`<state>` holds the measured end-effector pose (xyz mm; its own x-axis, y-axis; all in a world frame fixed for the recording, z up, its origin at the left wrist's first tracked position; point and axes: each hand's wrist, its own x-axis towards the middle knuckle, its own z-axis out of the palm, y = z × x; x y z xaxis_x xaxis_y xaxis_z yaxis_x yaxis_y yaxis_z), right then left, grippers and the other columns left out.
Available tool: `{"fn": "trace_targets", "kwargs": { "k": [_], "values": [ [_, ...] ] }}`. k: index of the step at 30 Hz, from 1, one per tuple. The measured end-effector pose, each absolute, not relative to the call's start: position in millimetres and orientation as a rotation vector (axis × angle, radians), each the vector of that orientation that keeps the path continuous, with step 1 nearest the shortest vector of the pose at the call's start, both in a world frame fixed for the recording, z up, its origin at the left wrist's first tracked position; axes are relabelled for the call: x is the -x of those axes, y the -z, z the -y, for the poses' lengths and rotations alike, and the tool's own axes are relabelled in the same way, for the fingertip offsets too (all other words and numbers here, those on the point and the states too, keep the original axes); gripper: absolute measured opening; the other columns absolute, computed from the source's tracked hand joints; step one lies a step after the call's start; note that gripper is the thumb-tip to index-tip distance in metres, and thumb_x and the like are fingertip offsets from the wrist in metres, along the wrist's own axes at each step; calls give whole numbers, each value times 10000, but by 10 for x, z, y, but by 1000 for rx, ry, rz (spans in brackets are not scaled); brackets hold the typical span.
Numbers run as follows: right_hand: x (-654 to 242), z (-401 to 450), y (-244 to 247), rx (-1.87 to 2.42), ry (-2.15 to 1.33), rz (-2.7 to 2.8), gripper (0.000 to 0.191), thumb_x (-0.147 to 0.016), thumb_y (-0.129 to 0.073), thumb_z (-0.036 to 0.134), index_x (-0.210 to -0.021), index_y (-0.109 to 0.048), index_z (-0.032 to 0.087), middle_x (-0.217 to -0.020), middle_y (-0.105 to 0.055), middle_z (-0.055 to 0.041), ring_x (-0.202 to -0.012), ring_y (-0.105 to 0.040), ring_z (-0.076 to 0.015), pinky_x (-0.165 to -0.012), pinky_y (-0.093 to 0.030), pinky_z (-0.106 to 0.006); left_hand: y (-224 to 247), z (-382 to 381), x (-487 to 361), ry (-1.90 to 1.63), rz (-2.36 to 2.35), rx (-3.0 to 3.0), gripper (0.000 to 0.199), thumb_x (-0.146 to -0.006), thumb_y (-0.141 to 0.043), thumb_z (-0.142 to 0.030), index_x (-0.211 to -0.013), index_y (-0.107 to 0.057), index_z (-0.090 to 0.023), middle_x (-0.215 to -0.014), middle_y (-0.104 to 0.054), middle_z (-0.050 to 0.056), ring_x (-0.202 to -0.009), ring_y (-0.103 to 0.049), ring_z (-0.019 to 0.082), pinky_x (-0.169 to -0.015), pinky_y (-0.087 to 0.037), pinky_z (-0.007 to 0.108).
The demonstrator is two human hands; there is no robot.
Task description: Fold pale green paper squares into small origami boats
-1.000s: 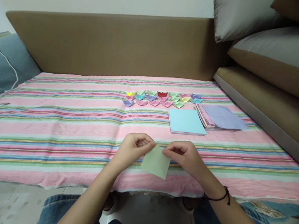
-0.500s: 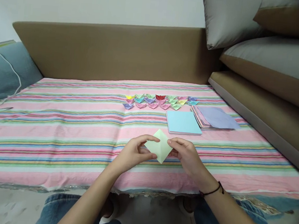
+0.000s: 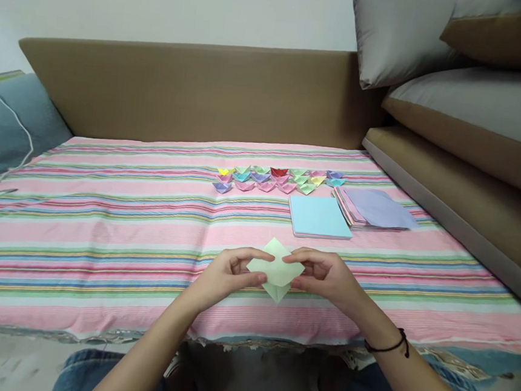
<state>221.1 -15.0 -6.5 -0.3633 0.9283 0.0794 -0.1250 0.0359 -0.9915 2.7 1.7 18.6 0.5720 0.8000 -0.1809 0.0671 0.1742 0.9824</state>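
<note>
A pale green origami paper (image 3: 276,271), folded into a diamond with a lower point showing beneath its front flap, is held between both hands above the striped cloth. My left hand (image 3: 234,273) pinches its left side, with thumb and fingers on the paper. On the opposite side my right hand (image 3: 324,275) grips it the same way, its fingertips near the middle. Just beyond the hands lies a stack of light blue square paper (image 3: 320,216). Farther back stand rows of small folded paper boats (image 3: 279,180) in several colours.
Right of the blue stack is a pile of loose sheets topped with lavender paper (image 3: 380,207). Grey and brown cushions (image 3: 472,117) are heaped on the right. A brown backboard (image 3: 196,92) runs behind the striped cloth (image 3: 103,224). A white cable (image 3: 24,129) hangs at left.
The green paper has come lower and closer to me, and its front flap now spreads sideways with a point below. Both hands moved down with it, still gripping its sides.
</note>
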Motion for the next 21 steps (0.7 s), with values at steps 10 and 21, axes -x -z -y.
{"fn": "trace_targets", "kwargs": {
  "k": [10,21],
  "values": [
    [-2178,304,314,1257,-1096,1742,127,-784,-606,273,-777,-697,186,-762,-680,-52,-690,-597,-184,-612,-455,-297,221,172,-52,-586,-1106,-1736,304,-675,-688,-258,-964,-618,-195,-846,-593,20,-569,-467,96,-529,-380,228],
    [-2232,341,387,1220,-968,1829,77,-731,-659,258,-772,-638,196,-768,-608,-48,-726,-563,-192,-637,-438,-300,272,267,-132,-672,-1138,-1686,142,-771,-590,-289,-784,-659,-166,-756,-652,48,-655,-536,144,-569,-378,238]
  ]
}}
